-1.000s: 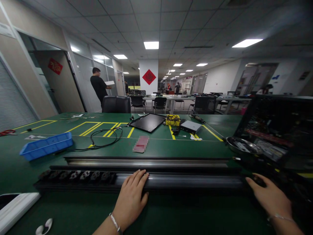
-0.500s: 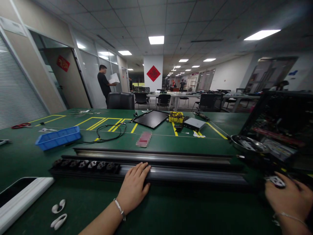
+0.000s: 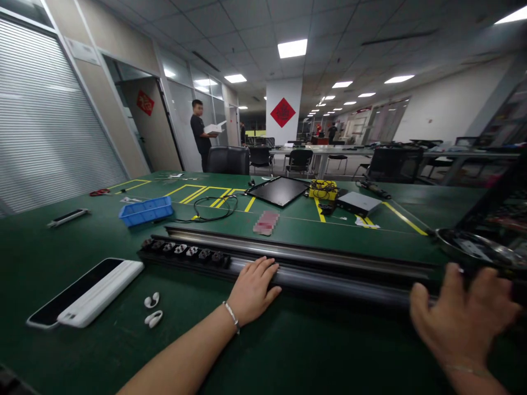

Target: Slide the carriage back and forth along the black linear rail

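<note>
My left hand [image 3: 254, 286] lies on the near long black rail [image 3: 329, 282], its fingers stretched out over the top. Several small black and silver socket-like modules [image 3: 192, 250] sit in a row in the rail's left part. A second dark rail [image 3: 304, 249] runs parallel just behind. By the right end of the rails is my right hand [image 3: 465, 312], fingers spread and slightly blurred. No object shows in it, though the area under the palm is hidden.
White earbuds [image 3: 153, 319], a phone [image 3: 74, 296] and a white power-bank-like block [image 3: 102, 293] lie at left. Behind the rails are a blue tray [image 3: 146, 211], a cable [image 3: 214, 211], a dark panel [image 3: 280, 190], a grey box [image 3: 358, 204] and a metal bowl [image 3: 481, 249].
The view has swung left. My right hand, earlier curled around a small silver and black module, has moved towards the rails' right end with fingers spread. My left hand stays on the rail.
</note>
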A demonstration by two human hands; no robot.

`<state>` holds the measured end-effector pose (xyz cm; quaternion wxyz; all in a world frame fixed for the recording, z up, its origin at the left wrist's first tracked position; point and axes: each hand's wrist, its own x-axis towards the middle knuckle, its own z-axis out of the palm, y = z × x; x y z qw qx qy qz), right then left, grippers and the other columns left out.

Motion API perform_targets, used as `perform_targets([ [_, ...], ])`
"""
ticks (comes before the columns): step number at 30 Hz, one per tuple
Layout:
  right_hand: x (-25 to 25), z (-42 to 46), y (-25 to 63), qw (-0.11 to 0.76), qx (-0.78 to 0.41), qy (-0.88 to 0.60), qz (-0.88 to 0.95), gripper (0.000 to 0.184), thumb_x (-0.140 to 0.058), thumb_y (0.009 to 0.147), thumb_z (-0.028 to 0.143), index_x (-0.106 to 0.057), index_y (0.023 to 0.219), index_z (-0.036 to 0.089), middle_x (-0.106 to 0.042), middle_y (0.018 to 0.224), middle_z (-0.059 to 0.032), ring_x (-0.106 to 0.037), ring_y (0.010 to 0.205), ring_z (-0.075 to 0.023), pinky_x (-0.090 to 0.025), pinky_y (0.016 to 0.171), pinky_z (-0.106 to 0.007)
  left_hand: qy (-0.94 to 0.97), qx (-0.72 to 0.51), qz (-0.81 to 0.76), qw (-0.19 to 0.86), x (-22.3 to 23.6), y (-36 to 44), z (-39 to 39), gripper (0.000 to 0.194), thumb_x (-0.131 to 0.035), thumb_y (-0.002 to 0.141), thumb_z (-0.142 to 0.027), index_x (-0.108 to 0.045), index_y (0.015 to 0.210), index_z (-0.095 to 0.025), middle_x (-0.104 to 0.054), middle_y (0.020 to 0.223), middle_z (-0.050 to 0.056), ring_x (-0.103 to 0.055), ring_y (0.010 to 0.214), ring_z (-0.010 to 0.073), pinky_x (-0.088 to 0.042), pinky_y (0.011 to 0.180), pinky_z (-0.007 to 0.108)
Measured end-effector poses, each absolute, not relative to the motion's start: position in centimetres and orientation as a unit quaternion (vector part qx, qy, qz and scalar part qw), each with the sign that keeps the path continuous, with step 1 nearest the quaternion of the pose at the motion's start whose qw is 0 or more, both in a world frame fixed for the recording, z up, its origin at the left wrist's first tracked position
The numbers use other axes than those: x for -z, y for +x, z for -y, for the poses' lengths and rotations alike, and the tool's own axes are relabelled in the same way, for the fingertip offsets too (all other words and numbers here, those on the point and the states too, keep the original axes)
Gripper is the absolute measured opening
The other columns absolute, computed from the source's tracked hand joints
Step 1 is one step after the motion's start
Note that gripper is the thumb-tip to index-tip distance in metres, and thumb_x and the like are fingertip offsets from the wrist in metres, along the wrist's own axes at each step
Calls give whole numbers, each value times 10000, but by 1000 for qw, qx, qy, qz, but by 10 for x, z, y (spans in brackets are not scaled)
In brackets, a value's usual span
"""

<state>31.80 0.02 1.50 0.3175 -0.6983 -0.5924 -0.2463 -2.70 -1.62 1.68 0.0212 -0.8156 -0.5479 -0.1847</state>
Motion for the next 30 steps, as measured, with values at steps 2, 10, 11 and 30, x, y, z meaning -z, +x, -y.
perform_targets([
  [2,-14,-2,290,303,245,-661,641,655,-345,870,323,-167,1475,146,-85,1540,-172,-69,1396,-382,-163,1062,-614,-817,187,545,31,-22,-30,16,455,-485,879,-388,-444,1299,-220,-492,1367,45,-369,1303,213,-327,1061,397],
  [10,10,-19,284,164,152,-612,758,561,-216,906,405,-490,1329,158,-483,1379,-90,-381,1301,-262,-317,1041,-487,-653,115,733,152,-59,-87,13,328,-400,887,-278,-560,1126,-119,-564,1160,150,-506,1109,276,-418,920,408],
  [11,10,-19,285,163,157,-616,755,561,-215,907,401,-487,1331,154,-477,1384,-88,-379,1304,-259,-323,1038,-481,-634,107,751,151,-61,-94,13,310,-405,879,-274,-581,1058,-92,-576,1087,171,-525,1067,298,-435,880,422],
  [30,0,-11,280,152,141,-627,751,511,-256,915,376,-481,1338,200,-451,1409,-51,-376,1312,-220,-375,1010,-407,-657,71,749,55,-51,-86,11,199,-458,873,-279,-544,982,-136,-651,952,114,-629,905,223,-467,783,320],
])
